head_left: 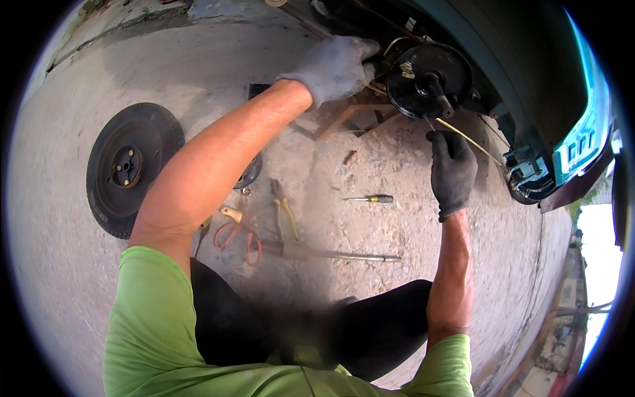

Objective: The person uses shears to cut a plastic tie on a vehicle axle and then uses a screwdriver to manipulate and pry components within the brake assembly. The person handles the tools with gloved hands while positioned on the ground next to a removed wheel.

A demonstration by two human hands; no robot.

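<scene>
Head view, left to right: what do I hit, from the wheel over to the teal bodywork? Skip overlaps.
Black wheel → tan tool handle → yellow-handled pliers → screwdriver → right gloved hand → teal bodywork.

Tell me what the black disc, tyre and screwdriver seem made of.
Black disc: likely metal, glossy black, from its bright reflections. Tyre: matte black rubber, shown by its treaded edge. Screwdriver: silvery shaft, probably metal; smooth-looking dark and yellow handle, perhaps plastic.
</scene>
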